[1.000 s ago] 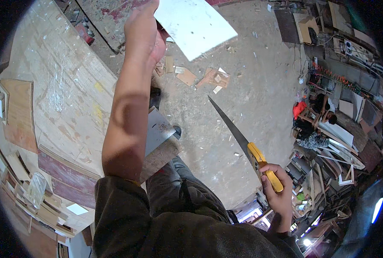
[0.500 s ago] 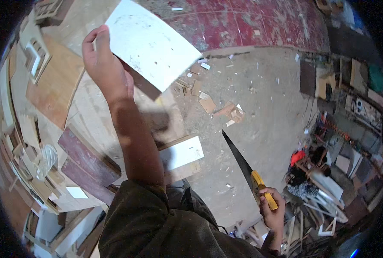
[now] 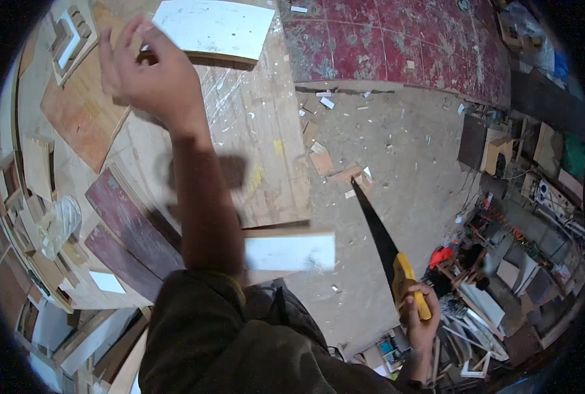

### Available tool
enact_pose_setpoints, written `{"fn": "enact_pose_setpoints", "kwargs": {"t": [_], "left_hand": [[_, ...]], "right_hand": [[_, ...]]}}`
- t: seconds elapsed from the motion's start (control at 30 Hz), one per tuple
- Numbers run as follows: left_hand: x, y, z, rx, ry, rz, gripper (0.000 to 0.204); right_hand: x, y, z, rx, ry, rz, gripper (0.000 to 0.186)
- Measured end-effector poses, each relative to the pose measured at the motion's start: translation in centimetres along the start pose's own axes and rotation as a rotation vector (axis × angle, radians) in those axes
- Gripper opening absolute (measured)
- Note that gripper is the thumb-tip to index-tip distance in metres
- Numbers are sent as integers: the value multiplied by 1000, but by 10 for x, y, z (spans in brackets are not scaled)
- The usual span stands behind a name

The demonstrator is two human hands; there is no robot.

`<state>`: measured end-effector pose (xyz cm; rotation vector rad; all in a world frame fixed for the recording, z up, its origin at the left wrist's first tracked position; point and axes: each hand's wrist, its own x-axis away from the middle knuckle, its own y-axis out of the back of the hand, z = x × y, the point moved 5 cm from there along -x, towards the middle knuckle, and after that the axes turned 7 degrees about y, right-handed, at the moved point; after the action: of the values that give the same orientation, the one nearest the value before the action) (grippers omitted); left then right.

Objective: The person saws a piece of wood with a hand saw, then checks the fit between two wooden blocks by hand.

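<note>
My left hand is raised over the far left of the wooden workbench, empty, its fingers apart and a little blurred. Just beyond it a white-faced board lies on the bench, with small dark marks on its face. In my right hand, at the lower right, is a handsaw gripped by its yellow handle. The blade points up and away over the floor. A second white board juts past the bench's near right edge, next to my body.
Purple-brown boards and a plywood sheet lie on the bench's left part. Stacked offcuts line the far left, near a clear plastic roll. Wood scraps litter the concrete floor. Piled timber and clutter stand at the right.
My left hand has let go of the white board, which now rests on the far part of the bench. The saw stays in my right hand, shifted slightly in view.
</note>
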<state>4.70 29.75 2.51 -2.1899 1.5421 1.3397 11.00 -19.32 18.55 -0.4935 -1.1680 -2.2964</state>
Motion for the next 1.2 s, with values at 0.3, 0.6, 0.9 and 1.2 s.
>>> {"fn": "enact_pose_setpoints", "kwargs": {"t": [0.3, 0.6, 0.9, 1.2], "left_hand": [[18, -9, -33, -14, 332, 155, 14], [-23, 35, -69, 535, 282, 196, 13], [71, 121, -100, 408, 292, 1160, 28], [138, 171, -131, 125, -141, 1596, 95]], "right_hand": [[-66, -138, 0, 105, 225, 31, 54], [-74, -158, -15, -376, 58, 249, 33], [-97, -118, -29, -378, 120, 191, 30], [-114, -107, -53, -351, 67, 275, 34]]}}
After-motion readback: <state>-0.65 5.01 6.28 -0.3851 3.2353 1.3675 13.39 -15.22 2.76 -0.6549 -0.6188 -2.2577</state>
